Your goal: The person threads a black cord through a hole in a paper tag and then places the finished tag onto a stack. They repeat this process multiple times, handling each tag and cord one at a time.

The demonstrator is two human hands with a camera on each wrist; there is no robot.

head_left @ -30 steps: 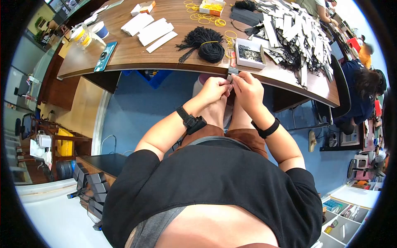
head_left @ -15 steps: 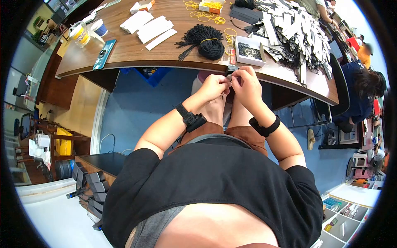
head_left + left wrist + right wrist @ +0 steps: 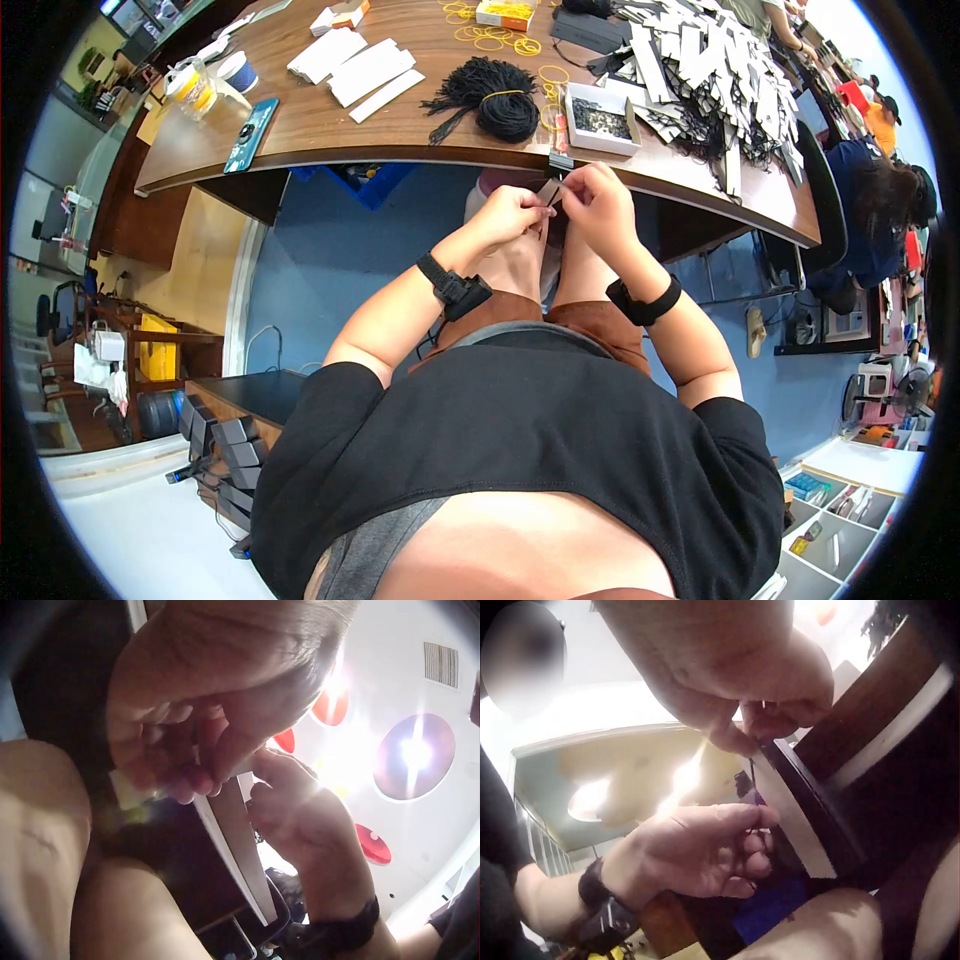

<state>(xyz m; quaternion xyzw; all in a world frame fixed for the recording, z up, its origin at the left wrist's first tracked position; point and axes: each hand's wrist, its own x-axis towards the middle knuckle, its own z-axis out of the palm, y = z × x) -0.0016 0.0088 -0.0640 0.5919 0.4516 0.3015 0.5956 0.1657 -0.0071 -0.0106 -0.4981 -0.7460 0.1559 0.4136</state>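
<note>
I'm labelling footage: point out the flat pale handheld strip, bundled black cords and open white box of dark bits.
Flat pale strip [image 3: 793, 810]: right wrist view, broad face.
Bundled black cords [image 3: 508, 115]: head view, coiled part.
Open white box of dark bits [image 3: 605, 147]: head view, near wall.

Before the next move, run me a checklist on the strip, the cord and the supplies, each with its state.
1. Pale strip pinched by the right hand: ok.
2. Dark cord at the fingertips of the left hand: ok.
3. Cord fastened to the strip: cannot tell, the right hand covers the upper end.
4. Cord bundle banded, on the table: ok.
5. Small-parts box open: ok.
6. Strip pile sorted: not ok, jumbled.
</note>
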